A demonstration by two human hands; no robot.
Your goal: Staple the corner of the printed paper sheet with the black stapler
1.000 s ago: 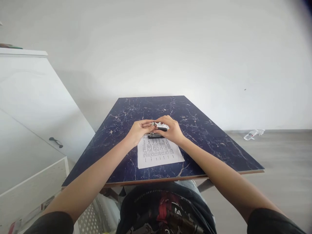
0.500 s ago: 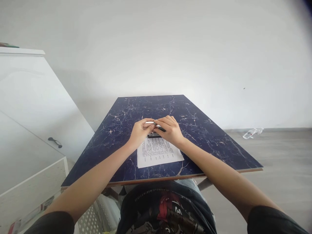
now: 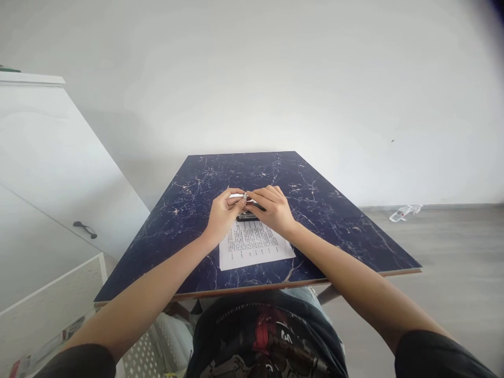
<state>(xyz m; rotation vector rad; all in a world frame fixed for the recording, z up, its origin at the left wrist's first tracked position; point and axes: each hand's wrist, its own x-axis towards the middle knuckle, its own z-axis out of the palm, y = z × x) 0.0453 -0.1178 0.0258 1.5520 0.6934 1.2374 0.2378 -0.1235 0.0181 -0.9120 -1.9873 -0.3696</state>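
My left hand (image 3: 225, 212) pinches a small silvery-grey piece (image 3: 244, 196) between thumb and fingertips; it looks like a short strip of staples. Close beside it, my right hand (image 3: 273, 210) curls over a black stapler (image 3: 247, 216), its thumb and fingers closed round the dark upper part. The fingertips of both hands nearly meet at the grey piece. Under the hands and stapler lies a printed sheet of paper (image 3: 258, 252), its far part hidden by them.
The dark blue marble-patterned table (image 3: 334, 247) has a wooden front edge. To the left stands a white cabinet (image 3: 59, 157) with a dark handle. A clear plastic item (image 3: 405, 212) lies on the floor by the wall. Below left is a white perforated basket (image 3: 144, 354).
The small grey piece has turned a little between my left fingertips and shows a lighter face. Both hands stay over the stapler; the whole view has shifted slightly.
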